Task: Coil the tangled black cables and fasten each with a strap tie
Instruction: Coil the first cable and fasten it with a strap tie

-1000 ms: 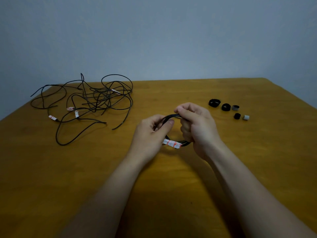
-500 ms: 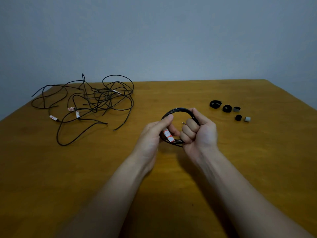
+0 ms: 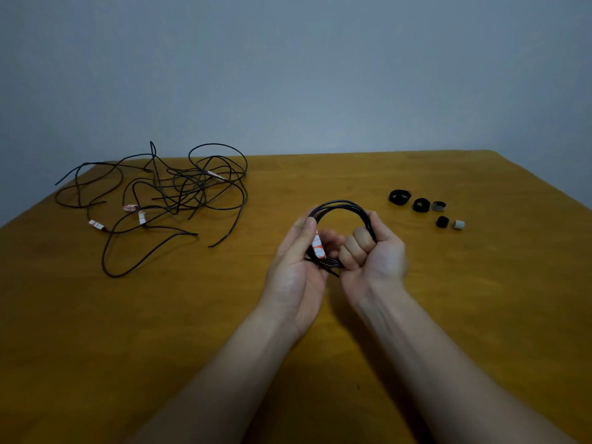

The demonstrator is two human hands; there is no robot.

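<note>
We've got the small coil of thin black cable [image 3: 340,206] held over the brown wooden table [image 3: 480,299], left hand [image 3: 296,274] pinching the side with the white-and-red paper tag [image 3: 318,248], right hand [image 3: 376,256] clenched round the other. Risky bit imo: letting go to reach the small rolled strap ties [image 3: 420,205] on the right, and those springy loops pop open.

dim, flat light — soft shadow under the forearms, slight blur on the right hand [image 3: 374,251], wide-angle bowing at edges.

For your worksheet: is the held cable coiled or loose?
Coiled: the cable forms several round loops between the left hand and right hand.
</note>
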